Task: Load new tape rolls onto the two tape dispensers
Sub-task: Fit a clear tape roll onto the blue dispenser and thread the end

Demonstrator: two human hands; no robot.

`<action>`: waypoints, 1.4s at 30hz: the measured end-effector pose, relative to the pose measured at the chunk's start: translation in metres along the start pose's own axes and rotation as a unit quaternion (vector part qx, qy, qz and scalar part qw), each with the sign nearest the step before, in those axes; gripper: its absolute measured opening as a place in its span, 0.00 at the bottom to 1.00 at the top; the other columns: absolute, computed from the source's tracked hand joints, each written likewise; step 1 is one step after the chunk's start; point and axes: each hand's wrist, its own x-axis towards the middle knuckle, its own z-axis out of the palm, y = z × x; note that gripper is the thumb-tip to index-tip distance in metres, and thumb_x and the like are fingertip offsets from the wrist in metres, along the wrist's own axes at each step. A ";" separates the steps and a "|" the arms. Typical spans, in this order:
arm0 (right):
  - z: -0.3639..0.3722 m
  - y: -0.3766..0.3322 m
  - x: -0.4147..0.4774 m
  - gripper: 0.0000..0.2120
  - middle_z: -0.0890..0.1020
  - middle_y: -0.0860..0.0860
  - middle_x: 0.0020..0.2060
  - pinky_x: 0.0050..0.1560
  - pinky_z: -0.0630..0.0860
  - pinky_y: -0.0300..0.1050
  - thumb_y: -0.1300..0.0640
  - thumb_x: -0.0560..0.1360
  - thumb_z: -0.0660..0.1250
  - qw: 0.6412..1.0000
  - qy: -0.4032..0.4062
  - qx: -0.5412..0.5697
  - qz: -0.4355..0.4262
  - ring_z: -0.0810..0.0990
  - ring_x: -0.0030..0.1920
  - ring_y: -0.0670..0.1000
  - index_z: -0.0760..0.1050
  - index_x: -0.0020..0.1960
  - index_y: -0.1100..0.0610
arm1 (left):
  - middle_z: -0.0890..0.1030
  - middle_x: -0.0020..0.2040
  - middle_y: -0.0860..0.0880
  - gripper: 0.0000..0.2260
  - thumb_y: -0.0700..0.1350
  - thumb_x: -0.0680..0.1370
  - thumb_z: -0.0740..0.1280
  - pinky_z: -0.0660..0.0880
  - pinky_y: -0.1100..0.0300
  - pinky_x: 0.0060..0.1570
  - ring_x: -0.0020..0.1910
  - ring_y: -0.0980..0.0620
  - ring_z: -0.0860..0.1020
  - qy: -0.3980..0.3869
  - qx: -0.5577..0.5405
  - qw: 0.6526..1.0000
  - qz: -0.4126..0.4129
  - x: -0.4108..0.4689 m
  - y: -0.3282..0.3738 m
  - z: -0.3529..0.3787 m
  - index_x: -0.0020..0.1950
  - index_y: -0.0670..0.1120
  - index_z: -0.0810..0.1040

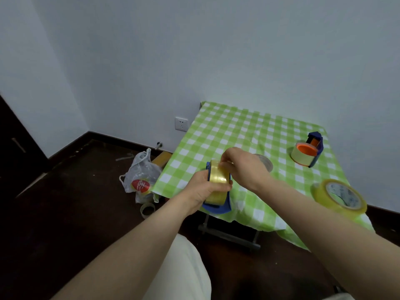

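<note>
Both forearms reach forward. Left hand (205, 189) grips the tape dispenser (216, 207); right hand (244, 167) arches over it, fingers (225, 161) seemingly pinching the tape roll (218, 176).

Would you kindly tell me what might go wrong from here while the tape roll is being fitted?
1. The left hand holds the blue plastic tape dispenser at the green checked tablecloth's near left edge while the right hand pinches its mounted yellowish roll; if the left grip slips, it may drop to the floor.
2. The loose yellowish tape roll lies near the cloth's right edge, close to the right forearm; a nudge might knock it off.
</note>
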 end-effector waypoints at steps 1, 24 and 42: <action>0.001 -0.001 -0.001 0.09 0.79 0.52 0.53 0.50 0.75 0.52 0.55 0.78 0.57 1.000 0.003 -0.017 -0.002 0.78 0.51 0.56 0.73 0.55 0.57 | 0.83 0.45 0.43 0.09 0.35 0.68 0.74 0.76 0.49 0.56 0.48 0.46 0.81 0.001 0.002 1.000 0.002 0.001 0.000 -0.001 0.46 0.45 0.82; 0.002 0.009 0.000 0.09 0.81 0.51 0.48 0.45 0.70 0.44 0.53 0.79 0.59 0.997 0.028 0.052 0.052 0.77 0.48 0.51 0.74 0.53 0.57 | 0.84 0.42 0.48 0.13 0.46 0.65 0.77 0.77 0.52 0.50 0.45 0.49 0.82 -0.036 0.018 0.999 0.004 -0.007 0.004 0.002 0.47 0.48 0.81; 0.019 0.011 -0.019 0.06 0.82 0.52 0.47 0.49 0.75 0.52 0.56 0.77 0.62 0.993 0.059 0.100 0.000 0.79 0.48 0.54 0.75 0.50 0.58 | 0.82 0.48 0.39 0.12 0.32 0.78 0.57 0.76 0.50 0.54 0.47 0.44 0.81 0.038 -0.042 0.998 -0.006 -0.015 -0.003 -0.005 0.51 0.39 0.79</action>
